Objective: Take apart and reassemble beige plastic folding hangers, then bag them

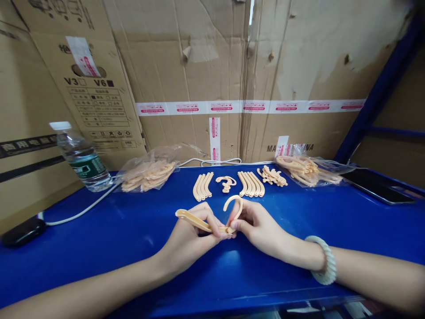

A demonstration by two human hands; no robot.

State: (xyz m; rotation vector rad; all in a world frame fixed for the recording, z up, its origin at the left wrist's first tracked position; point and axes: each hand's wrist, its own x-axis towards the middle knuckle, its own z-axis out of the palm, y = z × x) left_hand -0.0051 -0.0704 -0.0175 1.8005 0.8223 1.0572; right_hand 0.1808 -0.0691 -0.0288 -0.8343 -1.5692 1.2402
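My left hand (192,235) pinches a straight tan plastic strip (191,219) that slants up to the left. My right hand (255,226) pinches a curved tan plastic hook (232,202). The two pieces meet end to end between my fingertips above the blue table (133,230). A pale bead bracelet (323,266) circles my right wrist. Behind my hands lie two rows of curved tan pieces (202,186) (251,184), with a small joined piece (226,181) between them and a loose pile of small pieces (272,176) to the right.
Two clear bags of tan parts (148,173) (307,168) lie at the back left and back right. A water bottle (83,157) stands at the left. A white cable (79,212) runs to a black object (23,231). A dark phone (375,186) lies at the right. Cardboard boxes (212,66) wall the back.
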